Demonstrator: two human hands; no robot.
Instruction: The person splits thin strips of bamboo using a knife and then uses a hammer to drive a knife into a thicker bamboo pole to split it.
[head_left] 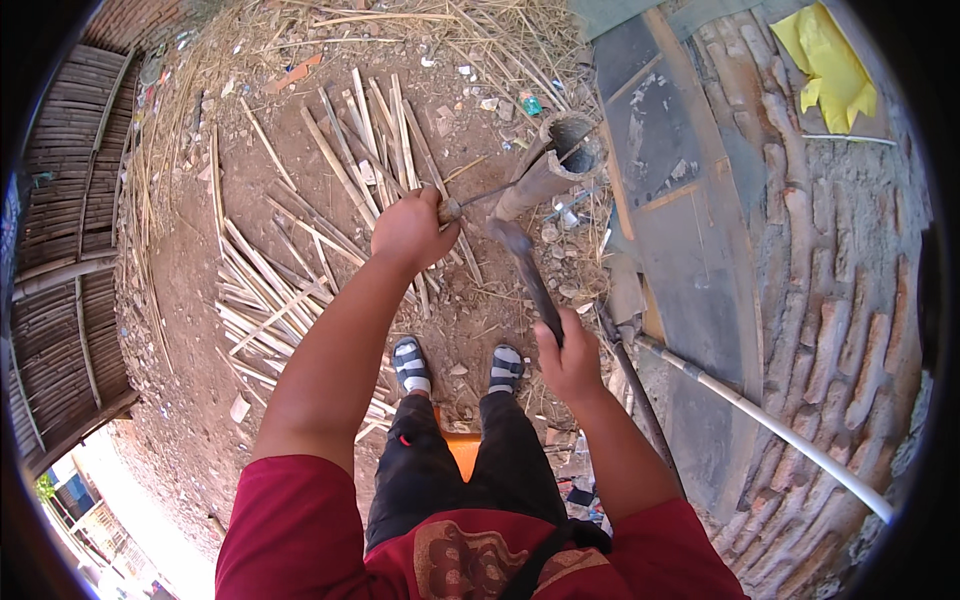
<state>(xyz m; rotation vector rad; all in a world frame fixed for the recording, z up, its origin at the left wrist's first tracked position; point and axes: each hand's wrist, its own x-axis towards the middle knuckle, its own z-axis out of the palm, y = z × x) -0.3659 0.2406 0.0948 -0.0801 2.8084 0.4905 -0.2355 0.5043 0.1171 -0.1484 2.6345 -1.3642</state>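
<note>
My left hand (411,232) is closed round the wooden handle (450,211) of a tool with a thin dark metal blade (488,195). That blade reaches right, to the side of a thick, hollow, grey-brown tube (535,188) with an open gap along it. Whether the blade touches or enters the tube I cannot tell. In my right hand (570,358) is the lower end of a hammer's dark handle (540,292). The hammer's head (511,236) points up and away from me, just below the tube's near end.
Split wooden strips (270,290) lie scattered on the dirt ground to the left. At the right a dark board (680,250) leans by a brick wall (850,330), near a long pale pole (760,415). Dry straw (400,30) covers the far ground. Something orange (463,452) shows between my legs.
</note>
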